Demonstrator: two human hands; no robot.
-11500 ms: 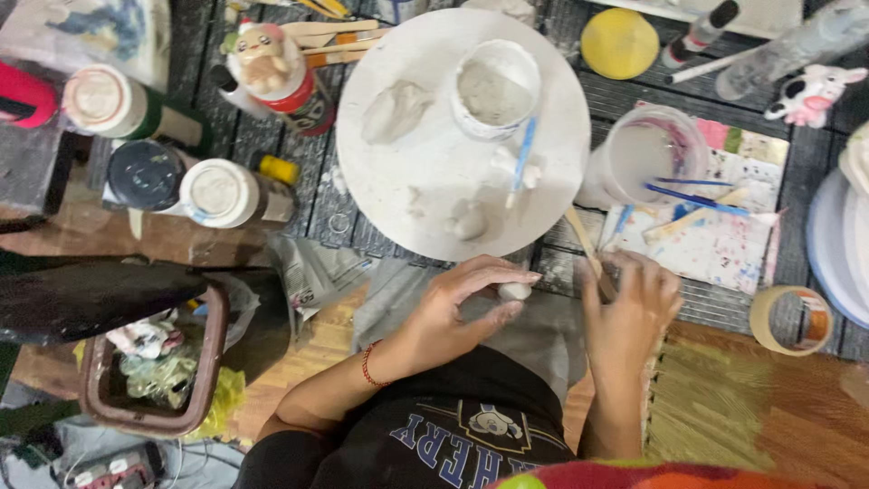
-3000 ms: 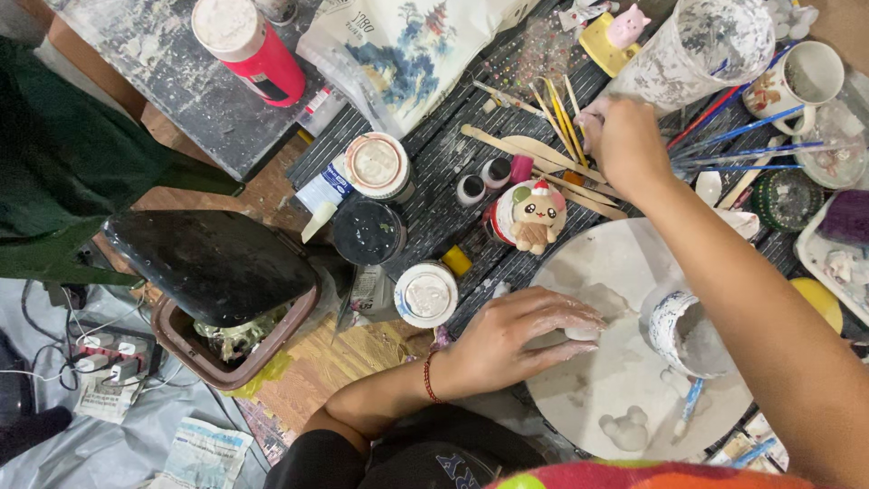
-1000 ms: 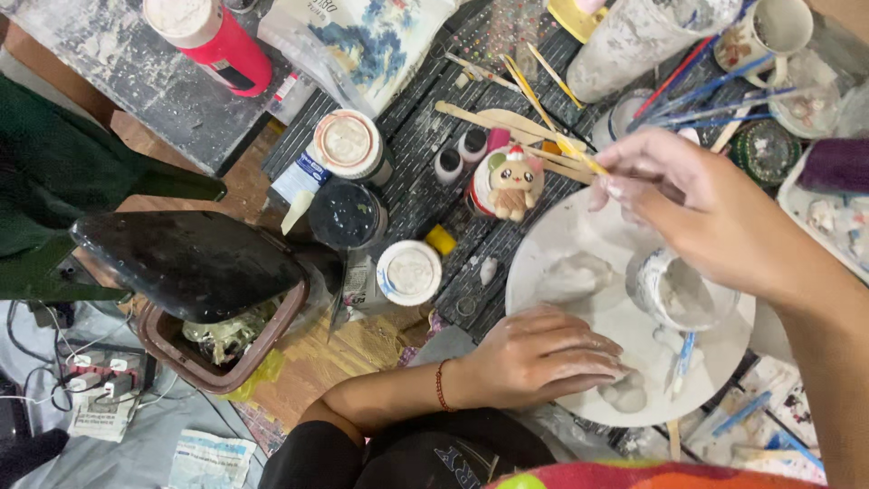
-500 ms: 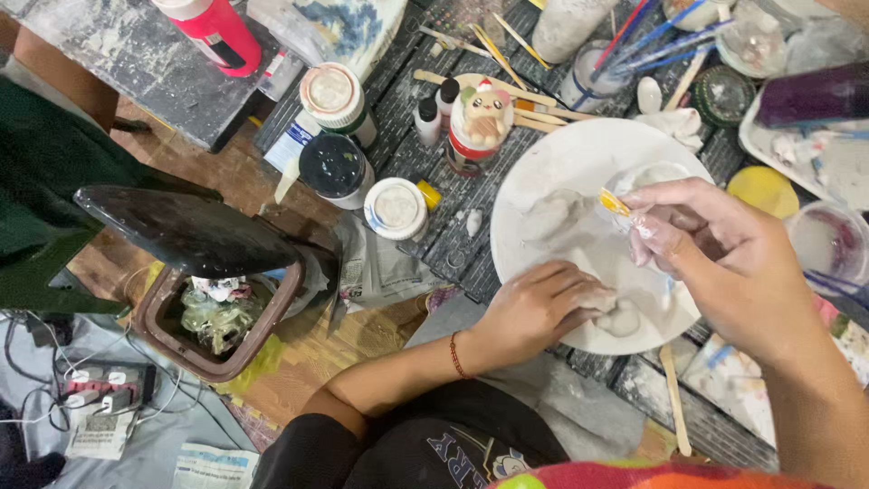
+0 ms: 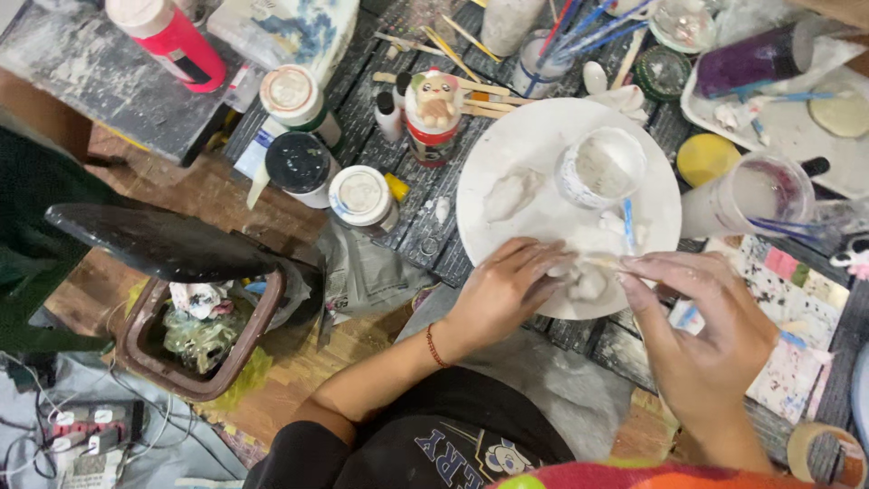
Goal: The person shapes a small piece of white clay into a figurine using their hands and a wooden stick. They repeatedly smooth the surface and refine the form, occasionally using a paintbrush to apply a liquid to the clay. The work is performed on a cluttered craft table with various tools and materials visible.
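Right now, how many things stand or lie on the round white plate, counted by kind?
Small round cups of pale paste: 1
Pale clay lumps lying free: 1
Pale clay pieces under the left hand and right hand: 1
Blue-handled brushes: 1
Total on the round white plate: 4

The round white plate looks matt and chalky under smeared wet clay, the small lump on it is pale, rough clay, the slatted tabletop is worn, paint-spattered dark wood, and the 1 pink bottle is glossy plastic.
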